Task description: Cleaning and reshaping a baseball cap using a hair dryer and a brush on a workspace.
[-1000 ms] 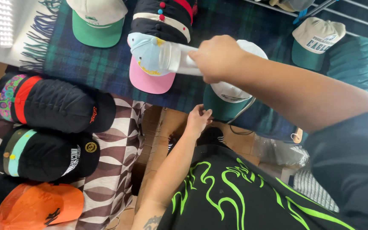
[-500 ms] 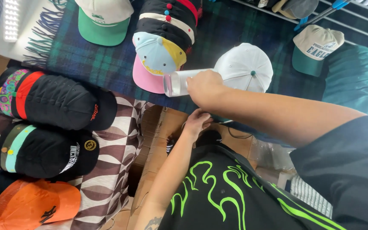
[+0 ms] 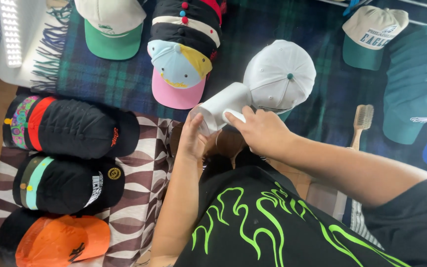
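Note:
My right hand (image 3: 260,131) is closed around a white cylindrical device (image 3: 226,103) with a clear end, held at the near edge of the dark plaid blanket (image 3: 105,74). My left hand (image 3: 192,137) cups the clear end of the device from the left. Just behind the device lies a white cap (image 3: 280,74) with a green button and a green brim. To its left is a light blue and yellow cap with a pink brim (image 3: 176,74), at the front of a row of stacked dark caps (image 3: 186,22).
Black caps (image 3: 75,126) and an orange cap (image 3: 60,242) lie on a brown patterned cloth (image 3: 144,173) at left. A wooden brush (image 3: 362,121), teal caps (image 3: 416,84) and a cream cap (image 3: 371,34) are at right. A cream, green-brimmed cap (image 3: 109,29) and a light panel (image 3: 11,34) are top left.
My right hand drew the white device back from over the caps toward my body. My left hand rose to its clear end. The brush came into view.

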